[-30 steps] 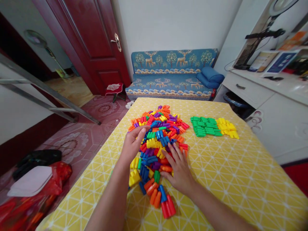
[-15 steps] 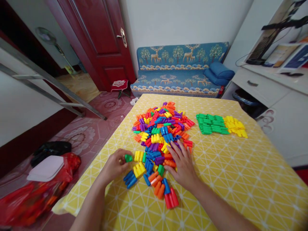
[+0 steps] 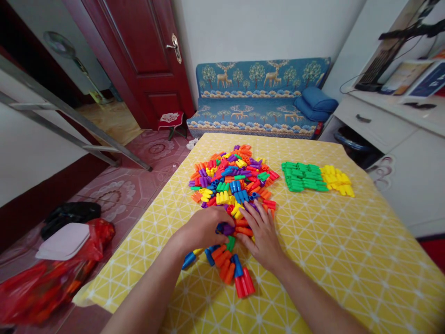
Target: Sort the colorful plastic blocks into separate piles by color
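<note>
A heap of coloured plastic blocks (image 3: 232, 181) lies on the yellow patterned tablecloth (image 3: 330, 250). My left hand (image 3: 205, 228) rests on the heap's near edge, fingers curled down over blue and purple blocks (image 3: 225, 228); what it grips is hidden. My right hand (image 3: 263, 232) lies flat on the heap just to the right, fingers spread among orange and red pieces. Loose orange, blue and red blocks (image 3: 239, 278) lie below both hands. To the right, apart from the heap, sit a group of green blocks (image 3: 301, 176) and a group of yellow blocks (image 3: 336, 182).
A blue patterned sofa (image 3: 257, 106) stands behind the table, next to a dark red door (image 3: 146, 60). A white cabinet (image 3: 399, 148) is at the right. On the floor at left are a red bag (image 3: 52, 273) and slanted metal rails (image 3: 69, 125).
My left hand, which held a green block out at the left half a second ago, has moved right onto the heap; no green block shows in it now. The right hand stayed put.
</note>
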Demonstrator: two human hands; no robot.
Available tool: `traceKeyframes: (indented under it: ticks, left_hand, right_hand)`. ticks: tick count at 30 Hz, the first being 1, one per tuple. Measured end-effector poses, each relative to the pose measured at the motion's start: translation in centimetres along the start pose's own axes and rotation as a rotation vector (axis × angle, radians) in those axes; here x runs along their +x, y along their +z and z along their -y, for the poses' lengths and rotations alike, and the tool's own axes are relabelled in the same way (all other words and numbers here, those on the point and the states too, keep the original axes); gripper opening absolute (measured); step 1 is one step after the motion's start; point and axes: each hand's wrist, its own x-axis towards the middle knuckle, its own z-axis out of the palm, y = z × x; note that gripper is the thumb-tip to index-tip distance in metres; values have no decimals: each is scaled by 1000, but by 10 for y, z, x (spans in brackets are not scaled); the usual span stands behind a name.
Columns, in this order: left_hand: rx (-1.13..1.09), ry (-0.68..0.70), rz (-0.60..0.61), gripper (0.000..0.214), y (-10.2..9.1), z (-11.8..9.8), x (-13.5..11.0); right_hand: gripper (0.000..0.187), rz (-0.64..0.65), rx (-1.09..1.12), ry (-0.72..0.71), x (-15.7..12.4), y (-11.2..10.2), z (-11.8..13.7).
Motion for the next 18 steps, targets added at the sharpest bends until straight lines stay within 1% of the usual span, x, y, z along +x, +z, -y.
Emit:
traceKeyframes:
  ticks: [2,5,8,11,14,16,18]
  left_hand:
    - [73,-2,14,37,10,-4,-11]
    - [139,-28,-34,39,27,-8,-18]
    - [189,-56,-95,32,43,-7,-13]
    - [209,-76,-176,28,53,-1,-5]
    - [138,-71,-229,24,49,7,7]
    - [77,-74,-287,23,39,14,20]
    - [69,-87,-386,27,25,22,36]
  right_hand:
    - [59,-2,6,3,0,0,0]
    - [62,-10,7,4,0,1,0]
    - [63,-18,4,4,0,2,0]
    - [62,-21,-2,9,0,2,0]
    - [61,-17,-3,12,0,2,-1]
    - [60,-21,-1,11,0,3,-1]
    - [59,-30,0,10,0,4,-2]
